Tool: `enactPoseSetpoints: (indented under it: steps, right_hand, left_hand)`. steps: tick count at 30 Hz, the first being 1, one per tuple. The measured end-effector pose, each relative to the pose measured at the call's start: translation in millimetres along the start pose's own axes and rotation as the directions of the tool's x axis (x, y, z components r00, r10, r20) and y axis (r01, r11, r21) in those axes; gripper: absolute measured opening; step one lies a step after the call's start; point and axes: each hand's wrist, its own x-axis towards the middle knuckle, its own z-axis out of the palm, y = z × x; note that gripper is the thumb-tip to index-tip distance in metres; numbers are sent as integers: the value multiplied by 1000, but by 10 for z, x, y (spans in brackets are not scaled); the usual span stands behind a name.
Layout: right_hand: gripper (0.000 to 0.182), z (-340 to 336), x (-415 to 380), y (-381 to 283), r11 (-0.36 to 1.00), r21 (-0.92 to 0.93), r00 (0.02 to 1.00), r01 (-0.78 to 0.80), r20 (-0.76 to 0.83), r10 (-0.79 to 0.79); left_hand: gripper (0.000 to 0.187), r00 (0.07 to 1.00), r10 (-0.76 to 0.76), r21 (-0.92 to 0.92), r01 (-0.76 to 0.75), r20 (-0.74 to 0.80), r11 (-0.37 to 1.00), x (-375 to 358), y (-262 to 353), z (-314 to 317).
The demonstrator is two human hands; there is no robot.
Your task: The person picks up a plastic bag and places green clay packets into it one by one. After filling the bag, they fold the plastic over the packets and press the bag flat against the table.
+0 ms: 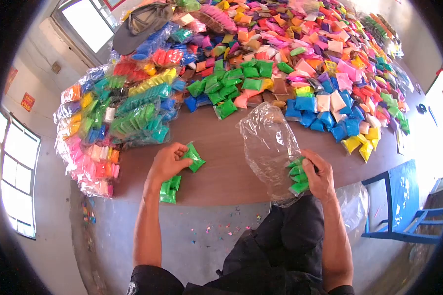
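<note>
My left hand (174, 160) pinches the edge of a small green packet (194, 157) above the brown table. Just below that hand, more green packets (168, 191) lie near the table's front edge. On the right, my right hand (318, 173) grips a clear plastic bag (268, 142) at its side, with several green packets (298, 176) stacked inside the bag by the fingers. The rest of the bag spreads crumpled over the table to the left of this hand. A heap of loose green packets (226, 86) lies beyond, at the middle.
Bagged rows of coloured packets (140, 118) line the left side of the table (206, 184). A large pile of loose multicoloured packets (325, 49) covers the back. A dark cap (145, 24) rests at the back left. A blue chair (403, 196) stands at the right.
</note>
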Motion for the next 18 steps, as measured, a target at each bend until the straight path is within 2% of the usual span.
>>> enactPoseSetpoints:
  steps: [4,7,10,13,16,18]
  right_hand:
    - [30,0,-8,-16,1000,-13,1000,6,-12,-7]
    - [30,-2,-8,-4,1000,-9,1000,-6,-9,6]
    - [30,6,-6,6,1000,-11,1000,-6,-14,6]
    - [29,10,-13,16,1000,-8,1000,1,-26,-1]
    - [29,18,-5,28,1000,17,1000,7,-21,-6]
    - [29,7,-6,16,1000,15,1000,19,-21,-19]
  left_hand:
    - [47,1000,-19,-28,19,11,999,160,-145,-5]
    - [60,999,34,111,-31,-27,993,237,-230,3]
    - [73,998,64,82,-64,3,995,319,-248,-15]
    - [82,992,-6,72,-3,125,997,383,-146,-151]
    - [71,990,52,120,-67,128,990,478,-165,-156]
    - [68,989,24,135,-44,144,990,490,-120,-160]
